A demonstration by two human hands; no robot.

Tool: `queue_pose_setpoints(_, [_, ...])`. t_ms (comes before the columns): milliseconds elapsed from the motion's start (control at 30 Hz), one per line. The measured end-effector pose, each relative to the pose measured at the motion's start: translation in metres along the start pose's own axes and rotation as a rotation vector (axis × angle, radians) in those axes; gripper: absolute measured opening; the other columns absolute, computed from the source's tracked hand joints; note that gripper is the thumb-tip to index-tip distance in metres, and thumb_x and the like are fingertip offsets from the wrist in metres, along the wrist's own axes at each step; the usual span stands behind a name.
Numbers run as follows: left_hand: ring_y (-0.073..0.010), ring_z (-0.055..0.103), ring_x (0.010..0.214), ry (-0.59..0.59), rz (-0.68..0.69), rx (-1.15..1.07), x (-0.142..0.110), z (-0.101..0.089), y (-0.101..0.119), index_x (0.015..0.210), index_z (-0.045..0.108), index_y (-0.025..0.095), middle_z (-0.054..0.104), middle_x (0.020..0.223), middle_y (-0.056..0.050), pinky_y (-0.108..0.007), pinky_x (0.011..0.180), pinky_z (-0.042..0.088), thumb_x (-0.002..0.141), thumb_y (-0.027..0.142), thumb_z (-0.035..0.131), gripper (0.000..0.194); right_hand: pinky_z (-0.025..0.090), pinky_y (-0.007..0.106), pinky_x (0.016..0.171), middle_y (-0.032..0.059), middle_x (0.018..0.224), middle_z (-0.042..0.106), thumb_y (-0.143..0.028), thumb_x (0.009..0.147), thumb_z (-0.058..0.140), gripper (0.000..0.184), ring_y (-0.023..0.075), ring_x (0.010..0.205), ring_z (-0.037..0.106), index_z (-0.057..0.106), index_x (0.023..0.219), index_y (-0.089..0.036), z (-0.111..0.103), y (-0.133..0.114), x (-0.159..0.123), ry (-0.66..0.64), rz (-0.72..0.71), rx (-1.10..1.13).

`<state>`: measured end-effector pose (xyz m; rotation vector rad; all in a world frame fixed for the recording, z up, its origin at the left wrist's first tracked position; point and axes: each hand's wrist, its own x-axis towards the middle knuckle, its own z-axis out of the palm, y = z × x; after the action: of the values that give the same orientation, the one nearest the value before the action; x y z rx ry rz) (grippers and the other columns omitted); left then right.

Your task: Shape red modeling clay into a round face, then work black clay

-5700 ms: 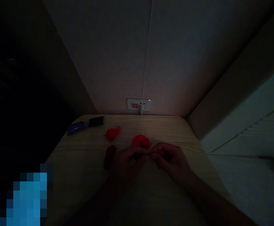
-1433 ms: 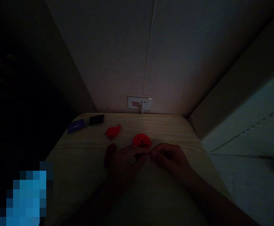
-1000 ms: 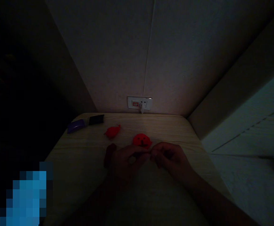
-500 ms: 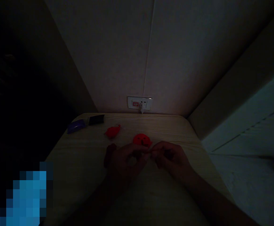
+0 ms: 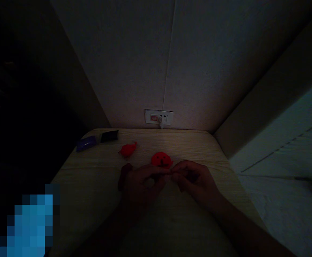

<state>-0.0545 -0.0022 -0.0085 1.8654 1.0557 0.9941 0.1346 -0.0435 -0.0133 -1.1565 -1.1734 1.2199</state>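
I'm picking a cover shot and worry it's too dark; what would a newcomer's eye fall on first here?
Probably the pixelated blue patch at the lower left, the brightest thing in a dim scene. Next would come the red disc with dark face-like marks, on the wood-grained tabletop just beyond the left hand and right hand. The red lump, farther back and left of the disc in the picture, likely follows.

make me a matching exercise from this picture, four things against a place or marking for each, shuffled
1. red disc
2. purple packet
3. socket
4. dark lump

A. on the wall
B. just left of the left hand
C. marked like a face
D. at the table's far left corner

Pairs: 1-C, 2-D, 3-A, 4-B
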Motion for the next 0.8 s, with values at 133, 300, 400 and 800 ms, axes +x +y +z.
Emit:
queue_pose_setpoints(133, [-0.0199, 0.077, 0.076, 0.033, -0.02, 0.023, -0.0002, 0.0, -0.0009, 0.088, 0.083, 0.028, 0.083, 0.084, -0.001, -0.033, 0.077, 0.06, 0.082, 0.024, 0.076, 0.01, 0.04, 0.018, 0.045, -0.0028, 0.06, 0.061, -0.032, 0.084, 0.08, 0.015, 0.0075, 0.048, 0.051, 0.074, 0.089, -0.019, 0.0, 0.001, 0.0001, 0.002, -0.008, 0.002])
queue_pose_setpoints(300, [-0.0197, 0.076, 0.067, 0.027, -0.103, -0.033, -0.0004, -0.0005, 0.0023, 0.089, 0.083, 0.027, 0.082, 0.077, -0.001, -0.032, 0.071, 0.06, 0.079, 0.027, 0.079, 0.011, 0.038, 0.017, 0.043, -0.0036, 0.058, 0.06, -0.029, 0.081, 0.082, 0.013, 0.0074, 0.046, 0.05, 0.074, 0.086, -0.02, 0.0008, 0.0003, 0.0004, 0.022, -0.022, 0.016])
queue_pose_setpoints(400, [-0.0182, 0.074, 0.06, 0.021, -0.159, -0.105, -0.0005, -0.001, 0.0033, 0.087, 0.083, 0.026, 0.08, 0.069, -0.001, -0.029, 0.063, 0.059, 0.079, 0.027, 0.078, 0.009, 0.04, 0.018, 0.044, -0.0028, 0.059, 0.062, -0.029, 0.081, 0.082, 0.014, 0.0084, 0.047, 0.051, 0.075, 0.088, -0.021, 0.0003, 0.0011, 0.0, 0.023, -0.026, 0.003])
queue_pose_setpoints(800, [-0.0162, 0.074, 0.064, -0.022, -0.263, -0.262, 0.0015, 0.0027, 0.0025, 0.088, 0.084, 0.024, 0.08, 0.071, 0.0, -0.023, 0.061, 0.058, 0.077, 0.025, 0.077, 0.012, 0.039, 0.02, 0.044, -0.0013, 0.064, 0.063, -0.033, 0.086, 0.078, 0.013, 0.0091, 0.049, 0.051, 0.076, 0.092, -0.022, -0.0023, 0.0025, -0.0016, 0.0, -0.08, -0.064])
